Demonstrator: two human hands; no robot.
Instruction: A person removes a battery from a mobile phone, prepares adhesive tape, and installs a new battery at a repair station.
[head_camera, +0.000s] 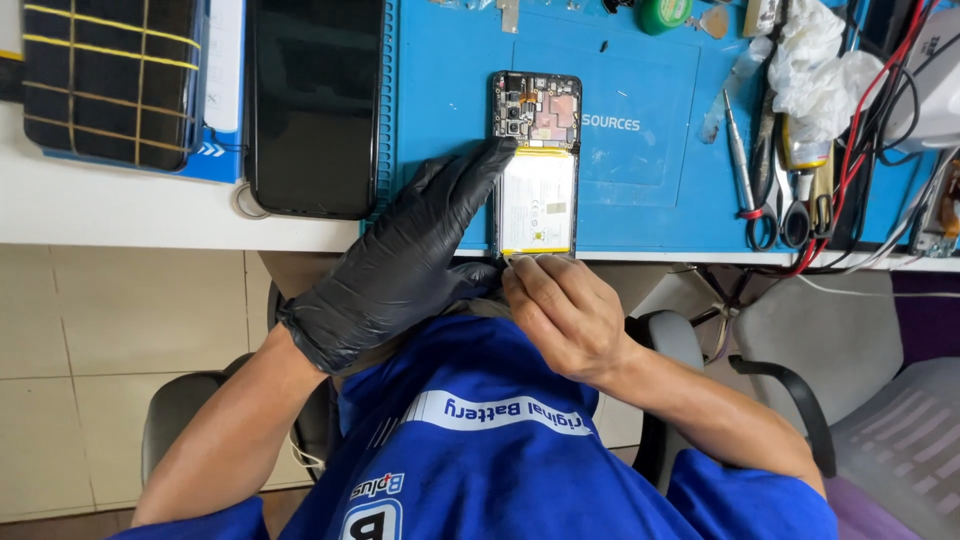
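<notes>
An opened phone (536, 165), its back cover off, lies face down on a blue work mat (640, 190) at the near edge of a white bench (110, 215), circuit board at the far end and a white battery (538, 202) filling the lower half. The left hand (405, 265), in a black glove, lies flat along the phone's left side; its fingers (480, 170) are stretched out and nearly straight, gripping nothing, with the tips touching the frame beside the top of the battery. The bare right hand (565, 310) sits at the phone's near end, its fingers (525, 265) curled tight and pinched together right at the battery's bottom edge; whether they hold a pull tab or only press there cannot be told. The phone thus lies between the two hands, the gloved one alongside it and the bare one just below it. A second, larger dark-screened device (315, 105) rests to the left, well apart. Scissors (775, 200), tweezers and a tangle of red and black wires (880, 110) crowd the mat's right side.
</notes>
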